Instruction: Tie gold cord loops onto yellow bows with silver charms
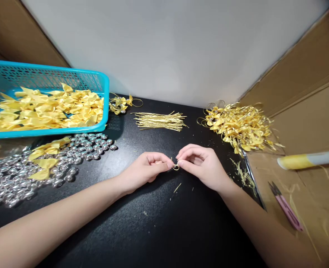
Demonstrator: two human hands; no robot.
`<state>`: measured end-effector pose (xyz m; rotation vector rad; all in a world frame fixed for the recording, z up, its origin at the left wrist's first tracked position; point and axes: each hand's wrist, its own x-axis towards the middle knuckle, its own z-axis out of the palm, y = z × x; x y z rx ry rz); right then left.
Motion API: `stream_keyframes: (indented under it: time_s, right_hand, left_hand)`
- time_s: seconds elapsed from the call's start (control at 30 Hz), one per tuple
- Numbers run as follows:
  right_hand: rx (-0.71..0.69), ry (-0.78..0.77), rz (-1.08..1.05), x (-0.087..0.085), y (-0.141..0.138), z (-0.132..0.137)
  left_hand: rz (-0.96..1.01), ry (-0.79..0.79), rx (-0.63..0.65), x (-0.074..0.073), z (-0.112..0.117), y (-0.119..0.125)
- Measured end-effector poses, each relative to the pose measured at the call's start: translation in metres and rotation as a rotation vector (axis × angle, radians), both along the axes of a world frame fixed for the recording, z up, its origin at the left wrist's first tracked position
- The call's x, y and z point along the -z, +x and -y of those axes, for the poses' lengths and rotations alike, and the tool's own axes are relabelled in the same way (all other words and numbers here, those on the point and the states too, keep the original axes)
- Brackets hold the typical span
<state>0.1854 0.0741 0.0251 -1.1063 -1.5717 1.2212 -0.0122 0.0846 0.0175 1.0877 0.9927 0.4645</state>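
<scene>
Over the middle of the black table, a small loop of gold cord [176, 167] is pinched between my two hands. My left hand [150, 166] grips one side of it between thumb and forefinger. From the other side, the thumb and fingertips of my right hand [202, 165] close on it, nearly touching the left. The cord's ends are partly hidden by the fingertips. Just beyond my hands lies a bundle of straight gold cords [161, 121]. A short cut piece of cord [177, 187] rests on the table below them.
A turquoise basket [106, 100] of yellow ribbon bows stands at left, with silver beads [16, 186] in front. Finished-looking bow loops [239, 124] are heaped at right, near cord scraps [244, 173]. Pink thread snips [287, 210] and a yellow-white roll [306, 160] lie on cardboard.
</scene>
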Motion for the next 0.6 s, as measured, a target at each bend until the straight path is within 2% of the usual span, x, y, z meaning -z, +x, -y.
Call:
stream_keyframes:
  time_s: [0.1,0.23,0.3,0.43,0.6]
  right_hand:
    - [0.015,0.173,0.147,-0.002,0.001,0.000]
    - [-0.045,0.480,0.355,-0.006,-0.001,0.004]
    - [-0.052,0.564,0.443,-0.009,-0.002,0.007]
    - [0.012,0.595,0.596,-0.010,-0.004,0.013]
    - [0.074,0.450,0.603,-0.008,-0.009,0.015]
  left_hand:
    - [-0.008,0.007,0.007,0.001,0.000,0.000]
    - [-0.005,0.011,0.008,0.001,0.000,-0.001]
    - [-0.001,0.013,0.004,0.001,0.000,-0.001]
    - [0.011,-0.011,-0.035,0.004,0.001,0.000]
    - [0.052,-0.006,-0.118,0.009,0.003,-0.001]
